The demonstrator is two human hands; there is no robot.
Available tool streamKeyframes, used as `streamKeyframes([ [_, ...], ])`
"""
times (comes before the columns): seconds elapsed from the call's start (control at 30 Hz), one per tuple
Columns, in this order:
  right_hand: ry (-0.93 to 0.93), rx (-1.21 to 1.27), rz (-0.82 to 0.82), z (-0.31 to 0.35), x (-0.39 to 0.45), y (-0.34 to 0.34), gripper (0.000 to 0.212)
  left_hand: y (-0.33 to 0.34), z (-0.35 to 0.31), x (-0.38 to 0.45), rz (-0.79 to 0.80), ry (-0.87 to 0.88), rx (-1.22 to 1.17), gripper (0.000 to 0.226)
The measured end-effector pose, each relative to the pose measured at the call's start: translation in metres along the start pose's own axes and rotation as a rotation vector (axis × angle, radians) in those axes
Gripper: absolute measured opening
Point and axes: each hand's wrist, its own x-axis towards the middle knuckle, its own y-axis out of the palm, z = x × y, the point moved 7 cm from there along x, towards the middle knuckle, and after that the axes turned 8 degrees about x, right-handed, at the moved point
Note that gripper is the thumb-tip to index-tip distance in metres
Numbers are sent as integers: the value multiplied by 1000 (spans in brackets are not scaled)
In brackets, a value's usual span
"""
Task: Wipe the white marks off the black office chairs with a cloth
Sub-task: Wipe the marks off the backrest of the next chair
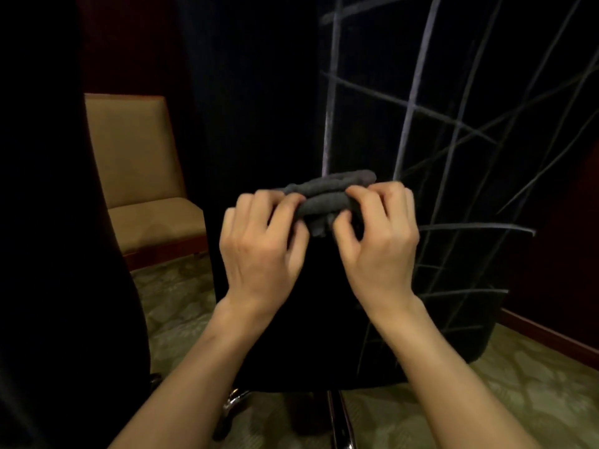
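A black office chair [259, 92] fills the middle of the view, its back towards me. White marks [411, 105] cross its right half as a web of straight and slanted lines; its left half is plain black. In front of the chair back, both hands hold a bunched grey cloth [327, 196]. My left hand [262, 244] pinches the cloth's left end. My right hand [379, 234] pinches its right end, fingers curled over the folds.
A tan upholstered chair [136, 176] with a wooden frame stands at the back left. A second black chair [48, 222] looms at the left edge. Patterned green carpet [518, 400] covers the floor. The office chair's chrome base [337, 416] shows below.
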Motion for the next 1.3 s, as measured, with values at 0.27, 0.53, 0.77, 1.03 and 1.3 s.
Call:
streamKeyframes([
  [0.27, 22, -8, 201, -13, -68, 13, 19, 13, 3, -57, 169, 77, 13, 26],
  [0.53, -101, -27, -32, 16, 56, -9, 18, -23, -1, 62, 7, 56, 23, 25],
  [0.77, -73, -39, 52, 4, 7, 5, 20, -7, 4, 17, 35, 83, 17, 28],
  [1.03, -55, -23, 27, 14, 56, -2, 24, -17, 0, 59, -15, 52, -4, 25],
  [1.3, -114, -93, 2, 25, 77, -2, 24, -23, -3, 81, -37, 87, 59, 26],
])
